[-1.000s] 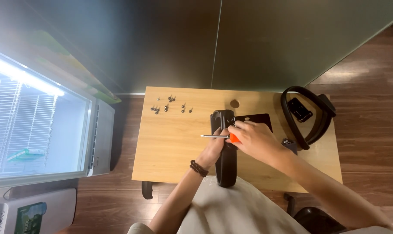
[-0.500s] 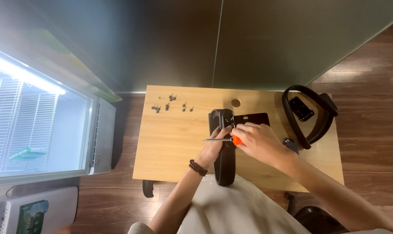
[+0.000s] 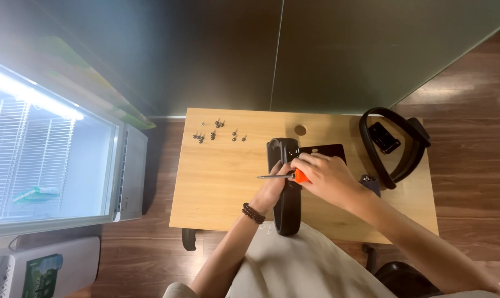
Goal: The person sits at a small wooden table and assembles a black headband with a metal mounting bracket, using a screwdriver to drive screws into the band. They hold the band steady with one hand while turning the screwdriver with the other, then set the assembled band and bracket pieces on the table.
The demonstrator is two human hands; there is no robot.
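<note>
Head view: right hand (image 3: 324, 177) grips a screwdriver (image 3: 283, 176); left hand (image 3: 276, 185) clasps the black band (image 3: 285, 204).

Your right hand (image 3: 326, 177) covers most of the screwdriver (image 3: 285, 176): only the metal shaft and a sliver of orange handle show, and the tip is too small to tell what it meets. Your left hand (image 3: 274, 189) hides the middle of the black curved housing (image 3: 286, 212), whose near end drops behind your lap. The small screws (image 3: 217, 132) at the table's far left are too small to tell apart by type. The flat black plate (image 3: 328, 150) lies half behind your right hand. Your right forearm runs off the bottom edge. The cabinet (image 3: 46, 160) on the left is cut by the frame.
</note>
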